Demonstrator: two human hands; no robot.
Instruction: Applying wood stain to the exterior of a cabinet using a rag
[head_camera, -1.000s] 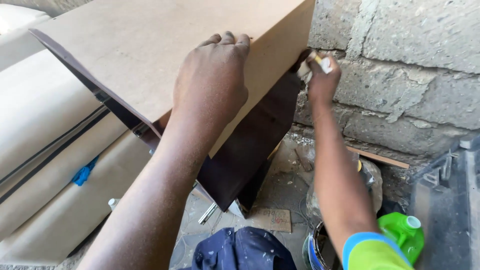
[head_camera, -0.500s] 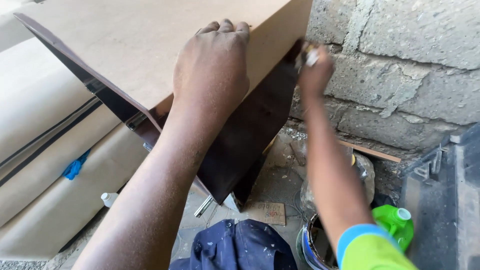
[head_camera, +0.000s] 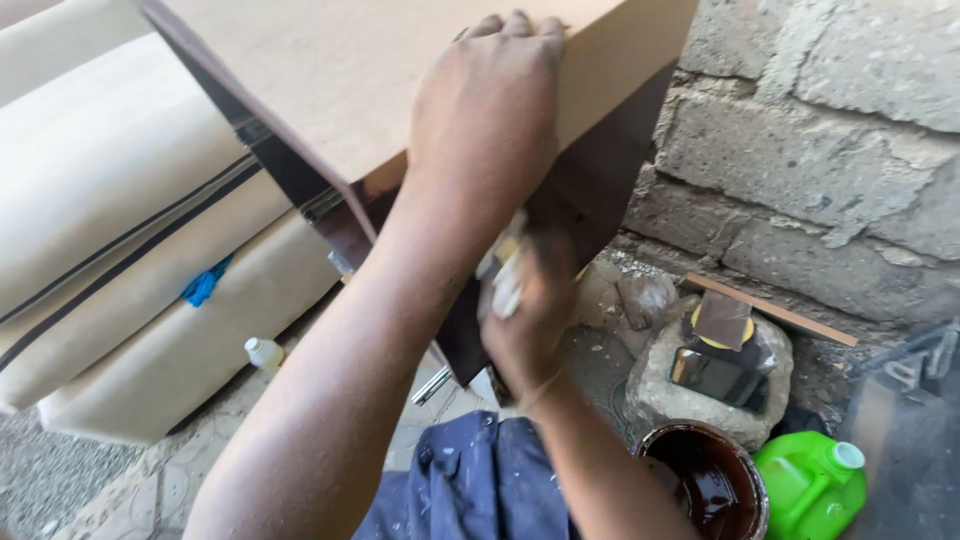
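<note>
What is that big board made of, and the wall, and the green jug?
The board looks like fibreboard: a smooth tan face with no grain, and a dark brown, shiny edge, probably stained. The left hand steadies it. The wall is rough grey concrete blocks with crumbly mortar joints. The green jug seems to be plastic: bright, glossy, moulded, with a white cap.

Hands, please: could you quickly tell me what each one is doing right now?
Left hand: fingers curled over the top edge of the tilted board, holding it.
Right hand: closed on a pale wad, blurred, at the board's dark underside.
</note>
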